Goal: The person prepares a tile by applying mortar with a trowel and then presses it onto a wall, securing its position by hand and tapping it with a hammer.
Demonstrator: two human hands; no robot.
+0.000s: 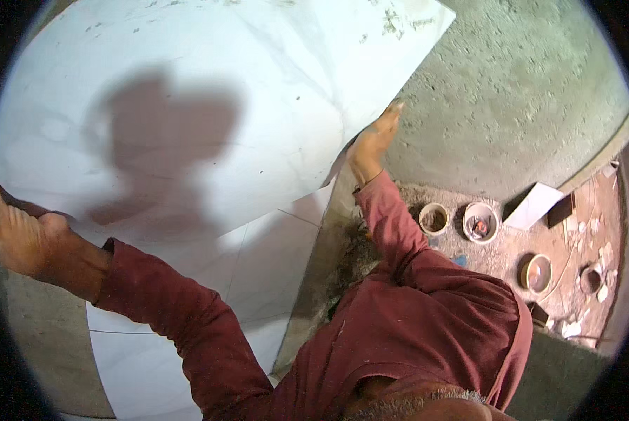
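A large white tile with faint grey veins fills the upper left, with dark smudges near its top corner. My left hand is closed around the tile's lower left edge, its fingertips partly hidden at the picture's rim. On the opposite edge, my right hand supports the tile, fingers lying along it and the thumb side hard to make out. Below the tile, white tiles with thin dark joints cover a surface. A shadow falls across the held tile.
Rough grey concrete wall rises at the right. At its foot stand a bucket, another bucket with things in it and a third bucket. A white tile piece leans nearby. Scraps litter the dusty floor.
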